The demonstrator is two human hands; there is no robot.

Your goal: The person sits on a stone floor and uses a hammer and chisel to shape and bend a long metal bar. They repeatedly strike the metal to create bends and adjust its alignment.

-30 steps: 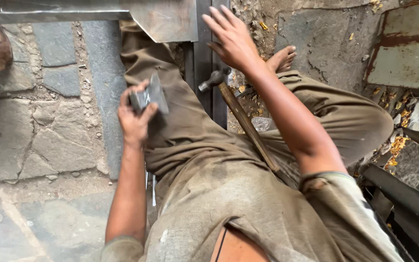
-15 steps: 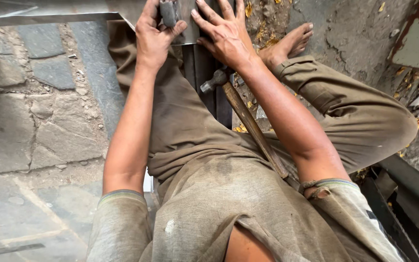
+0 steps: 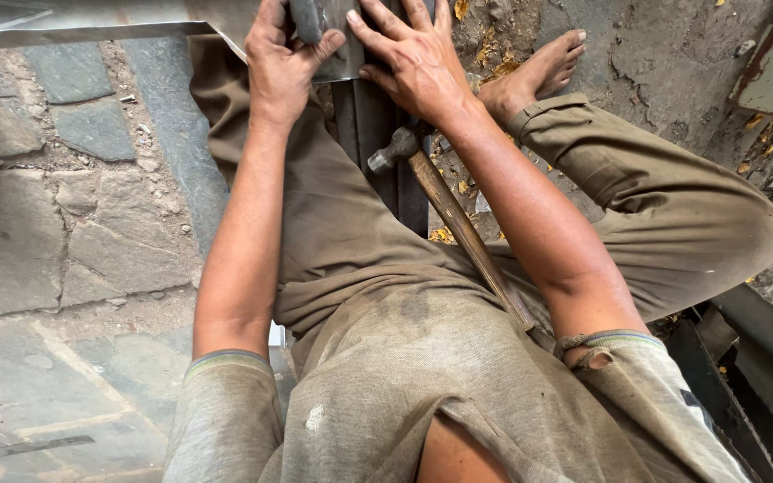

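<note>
Two bare hands work at the top edge of the view, both on a thin sheet of grey metal (image 3: 91,25) that runs in from the left and is cut off by the frame. The left hand (image 3: 284,58) curls around a small dark block (image 3: 308,16), thumb hooked over its lower edge and fingers wrapped behind, pinning it against the sheet; what the block is made of is hard to tell. The right hand (image 3: 418,58) lies flat and spread, fingers fanned out and pressed down on the sheet just beside the block. Under the sheet a dark steel bar (image 3: 386,152) runs toward the person between the legs.

A hammer (image 3: 454,219) rests untouched on the lap, its dull metal head near the right wrist and its worn wooden handle slanting down under the right forearm, where the end is hidden. The trousers (image 3: 342,224) are olive cloth, the shirt (image 3: 458,385) a stained, torn grey-brown. One bare foot (image 3: 539,76) rests on cracked concrete strewn with dry yellow leaves (image 3: 494,67). To the left lies rough stone paving (image 3: 55,206) with gritty joints. At the lower right, dark metal pieces (image 3: 753,358) are only partly in view and cannot be made out.
</note>
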